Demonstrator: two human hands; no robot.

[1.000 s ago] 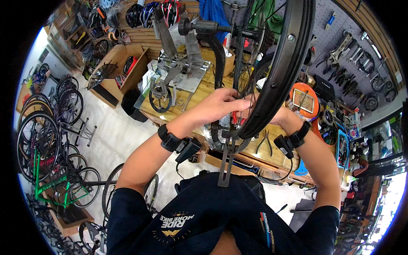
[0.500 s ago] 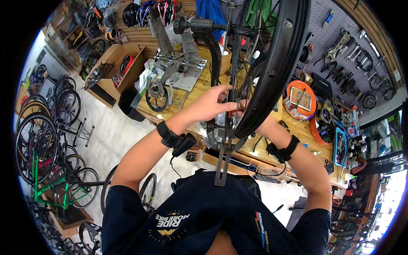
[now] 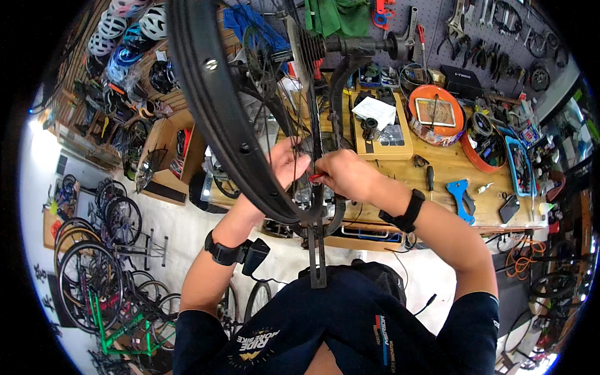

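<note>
Pinching a small red spoke tool [image 3: 317,178] in closed fingers beside the black bicycle rim [image 3: 215,119] mounted in the truing stand [image 3: 317,250], the right hand [image 3: 347,175] risked slipping and rounding a nipple, while the left hand [image 3: 284,165] gripped the spokes, where fingers could get nipped.

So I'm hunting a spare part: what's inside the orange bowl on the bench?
The orange bowl holds a flat framed rectangular panel. The panel covers most of the bottom, so anything beneath it is hidden.
</note>
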